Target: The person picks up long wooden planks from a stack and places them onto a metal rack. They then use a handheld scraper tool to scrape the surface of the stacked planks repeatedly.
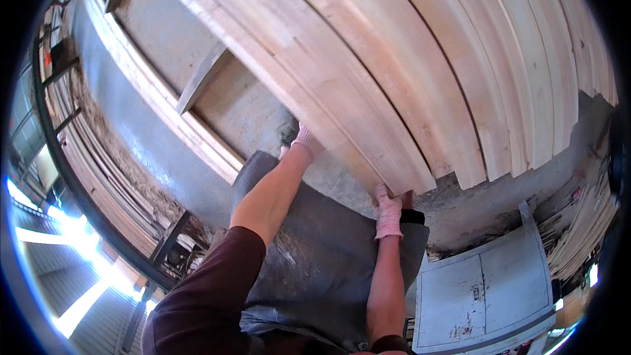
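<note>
My left hand [304,139], in a pink knit glove, grips the near long edge of a pale wooden board [309,95]; its fingers are mostly hidden by the wood. At the board's near end is my right hand [388,210], in a matching glove. Its thumb lies at the top of the end, and the other fingers are out of sight below. This board lies at the near side of a row of long pale boards [420,79], set side by side with uneven ends. A dark grey apron [302,250] hangs under my forearms.
To the left, a wooden frame rail [164,105] with a crosspiece [202,79] stands over the concrete floor. Farther left, a dark metal rack [59,138] holds long strips. A worn light-blue metal cabinet [483,296] stands at lower right, near stacked thin strips [582,217].
</note>
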Demonstrator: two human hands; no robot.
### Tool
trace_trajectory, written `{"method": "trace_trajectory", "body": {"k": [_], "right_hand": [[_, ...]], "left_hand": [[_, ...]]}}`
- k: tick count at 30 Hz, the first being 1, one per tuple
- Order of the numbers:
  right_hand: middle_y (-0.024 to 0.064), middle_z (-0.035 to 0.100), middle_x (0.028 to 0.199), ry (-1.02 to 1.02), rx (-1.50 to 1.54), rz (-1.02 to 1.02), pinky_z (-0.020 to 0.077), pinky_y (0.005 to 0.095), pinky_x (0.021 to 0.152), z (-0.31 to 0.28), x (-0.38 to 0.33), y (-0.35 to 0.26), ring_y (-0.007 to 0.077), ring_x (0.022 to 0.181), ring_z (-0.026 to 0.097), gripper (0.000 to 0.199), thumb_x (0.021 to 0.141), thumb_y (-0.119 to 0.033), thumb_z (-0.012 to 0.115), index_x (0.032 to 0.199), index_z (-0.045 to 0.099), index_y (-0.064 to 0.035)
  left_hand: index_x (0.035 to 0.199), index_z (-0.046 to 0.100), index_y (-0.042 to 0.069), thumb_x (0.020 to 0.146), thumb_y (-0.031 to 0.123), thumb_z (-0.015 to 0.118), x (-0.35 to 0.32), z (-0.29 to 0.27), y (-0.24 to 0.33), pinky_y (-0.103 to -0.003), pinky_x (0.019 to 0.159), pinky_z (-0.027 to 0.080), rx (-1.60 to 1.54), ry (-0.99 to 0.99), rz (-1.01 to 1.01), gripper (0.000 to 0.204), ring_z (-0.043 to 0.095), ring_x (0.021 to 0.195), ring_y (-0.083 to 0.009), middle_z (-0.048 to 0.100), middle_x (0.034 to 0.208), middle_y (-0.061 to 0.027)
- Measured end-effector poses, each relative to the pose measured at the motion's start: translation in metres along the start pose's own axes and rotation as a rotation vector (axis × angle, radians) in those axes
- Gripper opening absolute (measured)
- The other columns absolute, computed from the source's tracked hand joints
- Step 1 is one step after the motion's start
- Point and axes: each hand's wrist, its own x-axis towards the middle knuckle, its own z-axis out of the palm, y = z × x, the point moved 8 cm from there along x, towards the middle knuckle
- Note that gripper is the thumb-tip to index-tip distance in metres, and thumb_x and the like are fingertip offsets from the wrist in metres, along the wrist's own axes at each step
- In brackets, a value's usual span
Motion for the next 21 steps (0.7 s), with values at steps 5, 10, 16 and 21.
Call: {"method": "trace_trajectory", "body": {"k": [5,10,16,21], "right_hand": [[0.0105,0.066,0.113,0.128,-0.098,-0.194,0.0599,0.0327,0.080,-0.028,0.031,0.048,0.0161,0.090,0.067,0.046,0.089,-0.011,0.083,0.123,0.058,0.0071],[0.0057,0.066,0.114,0.087,-0.060,-0.168,0.0569,0.0425,0.088,-0.007,0.008,0.012,0.0147,0.101,0.064,0.051,0.090,-0.021,0.082,0.128,0.057,0.0015],[0.0006,0.063,0.114,0.095,0.313,0.063,0.0548,0.0500,0.084,0.004,-0.008,0.021,0.0201,0.107,0.060,0.048,0.087,-0.028,0.085,0.126,0.060,-0.0154],[0.0001,0.060,0.122,0.028,0.386,0.177,0.0551,0.0507,0.081,0.017,-0.027,-0.002,0.0210,0.114,0.056,0.045,0.087,-0.031,0.083,0.126,0.063,-0.0185]], "left_hand": [[0.160,0.035,0.014,0.106,0.058,0.045,0.027,0.039,0.011,-0.054,0.120,0.032,-1.326,0.064,-0.391,0.071,0.046,0.144,-0.0334,0.046,0.159,-0.0130],[0.159,0.036,0.014,0.106,0.058,0.045,0.029,0.049,0.016,-0.054,0.119,0.033,-1.377,0.057,-0.401,0.069,0.047,0.142,-0.0333,0.047,0.157,-0.0129],[0.157,0.038,0.015,0.106,0.058,0.045,0.018,0.047,0.029,-0.054,0.118,0.034,-1.375,0.019,-0.389,0.067,0.048,0.141,-0.0332,0.048,0.154,-0.0129],[0.155,0.039,0.015,0.106,0.058,0.046,0.005,0.037,0.027,-0.054,0.116,0.035,-1.353,0.008,-0.366,0.066,0.049,0.139,-0.0331,0.050,0.152,-0.0128]]}}
